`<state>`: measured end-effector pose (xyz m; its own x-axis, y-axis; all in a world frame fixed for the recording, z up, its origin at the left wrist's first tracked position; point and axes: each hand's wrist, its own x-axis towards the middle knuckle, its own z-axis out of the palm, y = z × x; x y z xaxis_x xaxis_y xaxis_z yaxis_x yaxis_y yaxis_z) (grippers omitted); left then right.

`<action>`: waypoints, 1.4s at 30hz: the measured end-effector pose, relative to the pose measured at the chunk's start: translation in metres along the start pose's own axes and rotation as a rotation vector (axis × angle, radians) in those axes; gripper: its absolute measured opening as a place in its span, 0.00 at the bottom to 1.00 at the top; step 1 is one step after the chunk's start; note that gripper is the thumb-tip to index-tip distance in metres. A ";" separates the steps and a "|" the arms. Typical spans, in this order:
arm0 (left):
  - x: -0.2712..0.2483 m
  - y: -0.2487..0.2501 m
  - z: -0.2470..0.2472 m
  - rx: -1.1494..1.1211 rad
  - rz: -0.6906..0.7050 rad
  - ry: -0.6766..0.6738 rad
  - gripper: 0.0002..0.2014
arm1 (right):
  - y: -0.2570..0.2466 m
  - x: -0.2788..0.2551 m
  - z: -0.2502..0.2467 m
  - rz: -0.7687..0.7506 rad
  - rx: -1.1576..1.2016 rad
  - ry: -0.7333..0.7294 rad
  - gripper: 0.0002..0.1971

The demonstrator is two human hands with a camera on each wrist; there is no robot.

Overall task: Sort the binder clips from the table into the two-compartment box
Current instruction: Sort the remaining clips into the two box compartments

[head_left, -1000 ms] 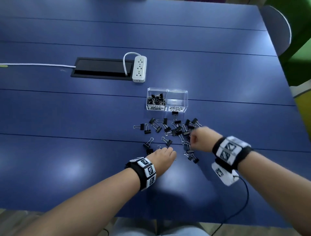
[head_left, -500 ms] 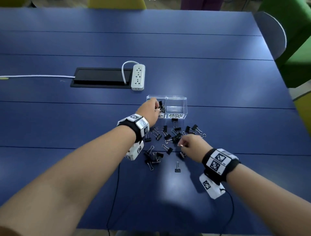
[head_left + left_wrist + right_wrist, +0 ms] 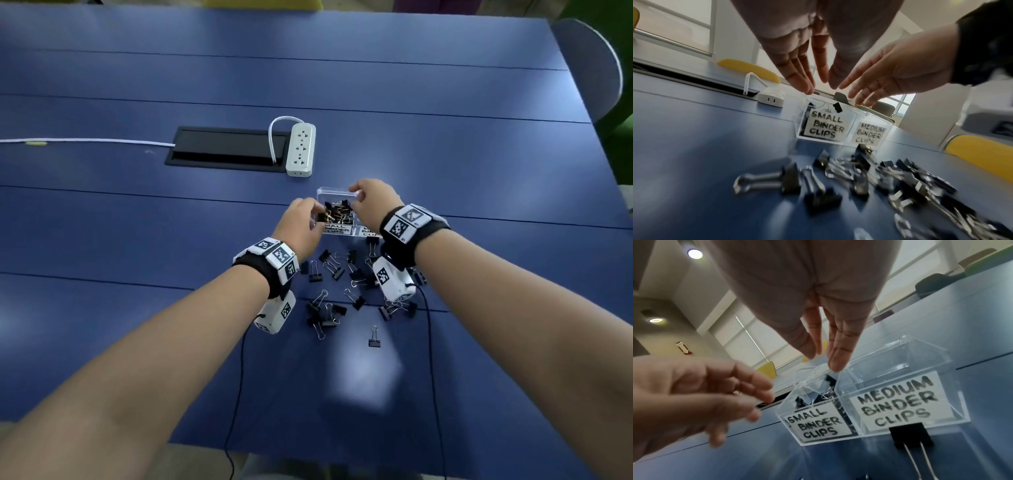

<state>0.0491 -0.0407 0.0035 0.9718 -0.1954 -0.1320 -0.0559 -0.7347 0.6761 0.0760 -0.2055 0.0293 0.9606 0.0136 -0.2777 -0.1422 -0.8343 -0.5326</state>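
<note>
The clear two-compartment box [image 3: 337, 229] stands mid-table, labelled SMALL BINDER CLIPS [image 3: 826, 128] and MEDIUM BINDER CLIPS [image 3: 900, 402]. Several black clips lie in the small compartment; the medium one looks empty. My left hand [image 3: 301, 222] hovers at the small compartment's left side, fingers [image 3: 803, 81] straight, holding nothing. My right hand [image 3: 368, 202] is over the box's middle, its straight fingers [image 3: 836, 360] above the divider, also holding nothing. Several loose binder clips [image 3: 342, 274] are scattered just in front of the box; one [image 3: 910, 436] lies against the medium label.
A white power strip [image 3: 300, 150] and a black cable hatch [image 3: 226, 147] lie behind the box, with a white cable [image 3: 85, 141] running left. One clip [image 3: 374, 337] lies apart, nearer me. A grey chair back [image 3: 589, 65] is at the table's right edge.
Both hands left the clip pile and rose to the box: the left reached the small compartment first, then the right followed. Their fingers are now straight.
</note>
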 end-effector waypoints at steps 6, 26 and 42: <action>-0.074 -0.029 0.012 0.046 -0.027 -0.183 0.08 | 0.015 -0.065 0.014 -0.130 -0.066 -0.167 0.10; -0.111 -0.035 0.052 0.077 0.055 -0.232 0.14 | 0.091 -0.174 0.071 -0.039 -0.170 -0.395 0.05; -0.099 -0.027 0.058 0.083 0.094 -0.271 0.06 | 0.021 -0.033 0.009 -0.094 0.183 -0.063 0.03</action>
<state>-0.0591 -0.0393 -0.0440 0.8653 -0.4235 -0.2680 -0.1722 -0.7534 0.6347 0.0388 -0.2184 0.0203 0.9557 0.1258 -0.2660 -0.0991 -0.7136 -0.6935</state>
